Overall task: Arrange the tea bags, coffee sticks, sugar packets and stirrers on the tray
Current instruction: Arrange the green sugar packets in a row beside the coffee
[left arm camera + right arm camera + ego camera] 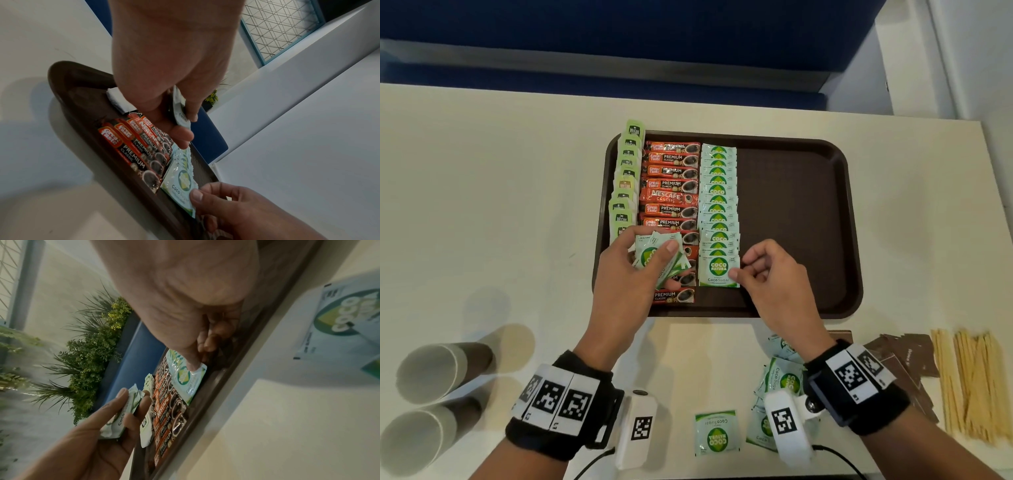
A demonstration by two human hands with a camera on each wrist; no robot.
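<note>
The brown tray (791, 205) carries a column of green tea bags (625, 181) along its left edge, then red coffee sticks (671, 183), then overlapping sugar packets (718, 192). My left hand (657, 263) hovers over the near coffee sticks and grips a small stack of sugar packets (650, 255) between thumb and fingers; the stack (123, 415) also shows in the right wrist view. My right hand (738, 269) pinches the right edge of the nearest sugar packet (717, 270), which lies at the front end of the sugar column. Its thumb presses on that packet (188, 382).
Loose sugar packets (716, 433) lie on the table in front of the tray, more under my right wrist. Brown packets (904, 359) and wooden stirrers (969, 383) lie at the front right. Two paper cups (431, 373) lie on their sides at the front left. The tray's right half is bare.
</note>
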